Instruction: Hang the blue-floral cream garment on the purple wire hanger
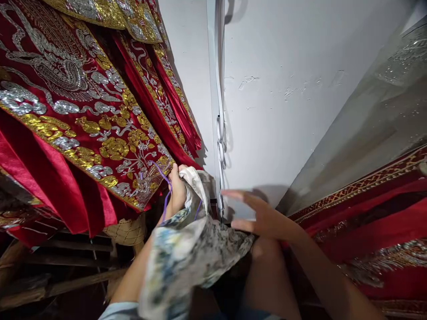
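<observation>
A patterned grey, white and blue cloth [213,249] hangs bunched over the person's lap, its left part blurred. My left hand [178,189] is closed on its upper edge, with a thin purple cord [166,195] running over the fingers and down the wrist. To the right of the cloth, my right hand [255,213] is raised with thumb and fingers apart and nothing between them. Its fingers look smeared by motion.
Red embroidered fabric [113,146] with gold and silver sequins hangs at the left. White cords [220,151] run down the white wall [267,111]. More red fabric [376,231] lies at the right, and wooden bars [66,284] stand low at the left.
</observation>
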Motion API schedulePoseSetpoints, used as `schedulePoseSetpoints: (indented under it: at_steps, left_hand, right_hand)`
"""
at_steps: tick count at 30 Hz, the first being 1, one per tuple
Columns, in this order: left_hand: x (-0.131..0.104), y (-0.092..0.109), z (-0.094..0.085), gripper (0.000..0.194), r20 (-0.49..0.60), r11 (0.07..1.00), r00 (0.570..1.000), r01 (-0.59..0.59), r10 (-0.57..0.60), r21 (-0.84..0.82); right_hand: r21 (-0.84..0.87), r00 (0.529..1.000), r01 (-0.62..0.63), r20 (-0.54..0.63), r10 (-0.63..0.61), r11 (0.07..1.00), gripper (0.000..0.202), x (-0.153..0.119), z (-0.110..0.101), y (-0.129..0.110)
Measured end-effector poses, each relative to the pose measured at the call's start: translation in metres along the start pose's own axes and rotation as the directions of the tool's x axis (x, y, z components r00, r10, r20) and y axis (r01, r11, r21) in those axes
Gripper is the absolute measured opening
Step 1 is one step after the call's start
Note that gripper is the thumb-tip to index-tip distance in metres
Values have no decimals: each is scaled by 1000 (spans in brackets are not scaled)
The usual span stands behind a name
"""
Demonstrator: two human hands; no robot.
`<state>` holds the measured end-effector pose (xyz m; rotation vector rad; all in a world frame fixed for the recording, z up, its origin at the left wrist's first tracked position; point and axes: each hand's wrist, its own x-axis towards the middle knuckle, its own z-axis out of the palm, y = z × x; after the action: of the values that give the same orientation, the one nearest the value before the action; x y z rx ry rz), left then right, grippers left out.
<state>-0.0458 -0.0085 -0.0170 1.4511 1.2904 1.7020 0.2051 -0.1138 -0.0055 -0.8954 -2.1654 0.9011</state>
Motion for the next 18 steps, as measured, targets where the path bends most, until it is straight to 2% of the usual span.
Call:
schedulePoseSetpoints:
  at_steps: [2,3,5,7,8,9,12,15,16,18]
  left_hand:
    - [-8,9,12,59,206,981,973,132,-101,-141]
    - [-12,14,18,58,334,951,931,227,-149,-208]
    - [-19,22,32,56,556,860,804,422,-210,-286]
    - [-27,25,48,51,690,762,688,566,-225,-315]
    - [-32,26,56,49,727,721,649,612,-225,-324]
    - [-37,26,65,46,745,689,629,643,-224,-336]
    - [-49,30,89,33,763,643,606,681,-226,-351]
    - [-51,36,97,22,784,650,581,686,-219,-327]
    - [-49,37,93,24,776,682,594,659,-212,-318]
    - [-43,32,75,30,730,772,658,557,-184,-308]
  right_hand:
    - [-145,976,-85,-212,53,986,80,0,6,17]
    - [-199,963,-110,-265,55,974,87,-1,10,25]
    - [-289,962,-126,-270,46,949,98,-6,18,34]
    - [-359,978,-100,-205,26,928,112,-12,30,36]
    - [-390,981,-95,-194,19,916,119,-15,37,36]
    - [-412,978,-101,-207,15,905,124,-18,44,36]
    - [-424,940,-144,-341,-10,894,126,-24,55,44]
    - [-411,875,-161,-479,-62,897,107,-28,42,55]
    - [-407,847,-180,-526,-69,896,100,-28,32,56]
    - [-400,800,-241,-598,-53,884,86,-25,7,52]
